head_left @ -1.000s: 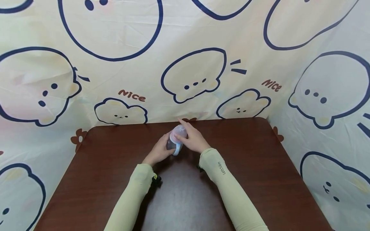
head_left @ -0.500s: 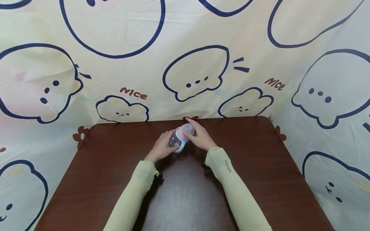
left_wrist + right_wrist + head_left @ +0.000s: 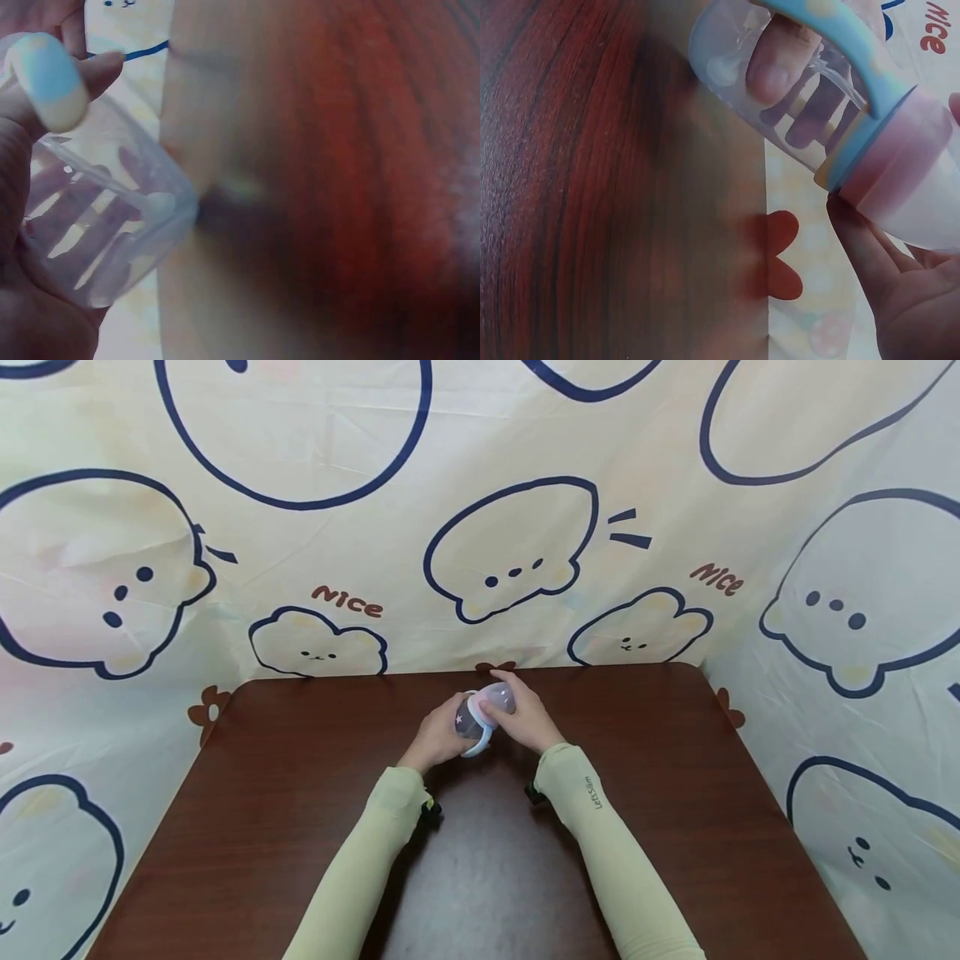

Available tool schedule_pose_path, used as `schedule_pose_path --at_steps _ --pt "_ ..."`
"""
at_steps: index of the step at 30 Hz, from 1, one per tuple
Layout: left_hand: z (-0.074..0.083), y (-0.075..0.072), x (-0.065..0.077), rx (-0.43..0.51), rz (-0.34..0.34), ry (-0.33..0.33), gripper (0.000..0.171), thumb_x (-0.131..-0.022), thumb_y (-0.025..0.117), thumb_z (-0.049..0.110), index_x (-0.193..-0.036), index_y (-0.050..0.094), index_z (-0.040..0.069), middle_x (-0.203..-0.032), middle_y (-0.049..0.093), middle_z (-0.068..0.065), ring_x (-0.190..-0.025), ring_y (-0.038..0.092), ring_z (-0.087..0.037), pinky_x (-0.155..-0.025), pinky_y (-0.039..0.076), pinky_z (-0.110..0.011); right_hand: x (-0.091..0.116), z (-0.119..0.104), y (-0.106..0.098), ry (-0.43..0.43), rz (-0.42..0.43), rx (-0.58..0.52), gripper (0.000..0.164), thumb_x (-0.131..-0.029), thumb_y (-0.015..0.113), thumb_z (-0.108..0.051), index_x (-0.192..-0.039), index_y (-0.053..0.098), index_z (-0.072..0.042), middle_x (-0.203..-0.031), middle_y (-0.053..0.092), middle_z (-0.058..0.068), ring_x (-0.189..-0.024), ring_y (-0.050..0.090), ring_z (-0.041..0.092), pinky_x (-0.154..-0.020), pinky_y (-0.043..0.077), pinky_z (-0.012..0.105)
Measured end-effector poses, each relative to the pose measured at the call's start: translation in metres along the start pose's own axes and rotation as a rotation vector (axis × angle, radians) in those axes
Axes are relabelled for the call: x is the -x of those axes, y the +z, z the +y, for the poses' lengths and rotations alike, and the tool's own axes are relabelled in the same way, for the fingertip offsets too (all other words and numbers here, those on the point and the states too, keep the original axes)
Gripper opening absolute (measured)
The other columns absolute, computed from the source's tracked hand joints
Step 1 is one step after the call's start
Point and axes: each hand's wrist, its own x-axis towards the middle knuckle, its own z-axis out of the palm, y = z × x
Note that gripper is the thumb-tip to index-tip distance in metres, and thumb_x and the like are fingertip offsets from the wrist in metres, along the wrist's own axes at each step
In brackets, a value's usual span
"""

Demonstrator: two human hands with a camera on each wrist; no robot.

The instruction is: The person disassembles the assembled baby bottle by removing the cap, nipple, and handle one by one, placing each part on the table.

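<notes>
A clear baby bottle (image 3: 467, 722) with a blue-and-yellow handle (image 3: 859, 52) and a pink collar (image 3: 900, 154) is tilted above the far part of the table. My left hand (image 3: 437, 735) grips its body; the thumb passes through the handle, and the other fingers show through the clear wall in the left wrist view. My right hand (image 3: 529, 720) holds the collar and the translucent cap (image 3: 937, 199) end, thumb on the near side. Inside the bottle a straw with a round weight (image 3: 159, 206) is visible. The far side of the right hand's grip is partly hidden.
The dark brown wooden table (image 3: 480, 877) spreads around and below both hands. A cream cloth (image 3: 510, 552) with cartoon outlines hangs behind the table's far edge and along both sides. Dark wrist straps show under the pale green sleeves (image 3: 592, 810).
Both hands and the bottle have shifted to the right. The bottle's cap end leans further right than before. Both hands have kept hold of it, and the head view has shifted slightly.
</notes>
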Motion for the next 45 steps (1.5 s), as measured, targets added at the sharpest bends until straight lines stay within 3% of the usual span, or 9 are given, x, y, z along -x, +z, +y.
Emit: schedule_pose_path --at_steps 5,15,26,32,36,41,45 --pt "-0.001 0.005 -0.001 -0.042 0.042 -0.018 0.081 -0.073 0.092 0.02 -0.143 0.052 0.01 -0.125 0.066 -0.012 -0.107 0.064 -0.031 -0.094 0.053 -0.049 0.0 0.002 0.0 0.013 0.017 -0.017 0.061 -0.099 0.069 -0.039 -0.152 0.045 -0.022 -0.153 0.051 0.011 -0.135 0.051 0.033 -0.113 0.043 0.055" --pt "-0.002 0.01 0.001 -0.046 0.059 -0.04 0.08 -0.073 0.093 0.025 -0.141 0.053 0.014 -0.125 0.066 -0.008 -0.107 0.062 -0.027 -0.094 0.053 -0.048 0.001 0.012 0.003 0.01 0.023 -0.022 0.053 -0.097 0.07 -0.041 -0.143 0.051 -0.022 -0.142 0.058 0.009 -0.123 0.058 0.031 -0.105 0.049 0.053" --pt "-0.003 0.014 0.003 -0.038 0.064 -0.062 0.079 -0.074 0.092 0.026 -0.141 0.053 0.016 -0.124 0.066 -0.008 -0.106 0.063 -0.028 -0.093 0.054 -0.049 0.003 0.008 0.002 0.037 0.035 -0.021 0.054 -0.096 0.072 -0.038 -0.144 0.05 -0.023 -0.144 0.057 0.011 -0.124 0.058 0.032 -0.105 0.049 0.053" --pt "-0.003 0.015 0.002 -0.052 0.08 -0.041 0.08 -0.073 0.093 0.026 -0.141 0.053 0.014 -0.126 0.066 -0.008 -0.106 0.063 -0.028 -0.093 0.054 -0.05 0.0 0.003 0.003 0.068 0.065 0.01 0.062 -0.093 0.075 -0.043 -0.146 0.048 -0.024 -0.145 0.056 0.012 -0.128 0.055 0.034 -0.11 0.045 0.056" --pt "-0.001 0.014 0.001 -0.056 0.083 -0.03 0.079 -0.073 0.092 0.026 -0.141 0.054 0.013 -0.126 0.066 -0.009 -0.106 0.063 -0.029 -0.093 0.053 -0.05 -0.001 0.001 0.002 0.054 0.077 0.027 0.059 -0.092 0.075 -0.047 -0.14 0.054 -0.02 -0.14 0.06 0.011 -0.124 0.057 0.032 -0.109 0.045 0.054" --pt "-0.001 0.013 0.001 -0.079 0.093 -0.021 0.081 -0.073 0.092 0.027 -0.142 0.054 0.014 -0.127 0.066 -0.009 -0.107 0.063 -0.029 -0.093 0.053 -0.05 -0.003 0.004 0.002 0.047 0.06 0.012 0.061 -0.089 0.08 -0.045 -0.139 0.053 -0.023 -0.14 0.059 0.009 -0.123 0.056 0.032 -0.108 0.047 0.053" --pt "-0.003 0.013 0.0 -0.09 0.089 -0.023 0.081 -0.073 0.092 0.029 -0.142 0.054 0.015 -0.127 0.066 -0.008 -0.107 0.063 -0.028 -0.093 0.053 -0.049 -0.004 0.006 0.002 0.035 0.043 -0.002 0.054 -0.089 0.08 -0.043 -0.132 0.057 -0.021 -0.132 0.062 0.007 -0.118 0.058 0.029 -0.104 0.048 0.051"
